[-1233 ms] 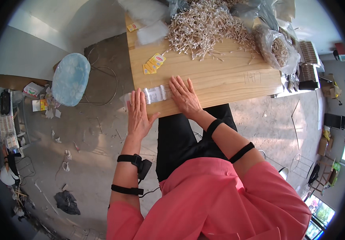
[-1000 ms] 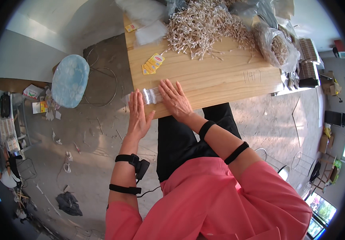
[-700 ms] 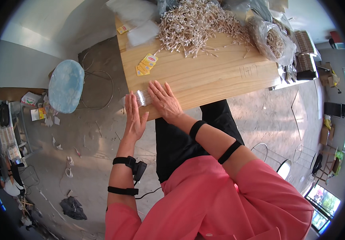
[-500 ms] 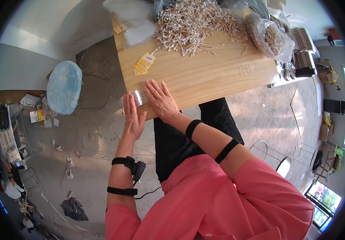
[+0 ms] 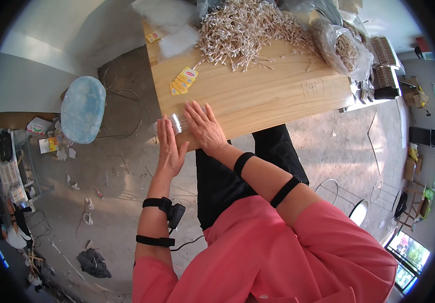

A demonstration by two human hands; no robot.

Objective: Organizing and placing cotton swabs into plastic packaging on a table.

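A clear plastic packet of cotton swabs (image 5: 179, 123) lies flat near the table's front left corner. My left hand (image 5: 170, 151) rests at the packet's left end, fingers straight and side by side, thumb apart. On the packet's right end lies my right hand (image 5: 206, 130), its fingers stretched out and flat. Neither hand grips anything; their fingers cover both ends of the packet. Beyond them, several small yellow cards (image 5: 183, 82) overlap on the wooden table (image 5: 258, 96). A large heap of loose cotton swabs (image 5: 242, 33) spreads across the far side.
Empty clear plastic bags (image 5: 177, 43) lie at the table's far left. An open bag of swabs (image 5: 347, 53) stands at the far right. To the left is a round stool with a light blue cover (image 5: 82, 110). A black crumpled bag (image 5: 94, 263) lies on the floor.
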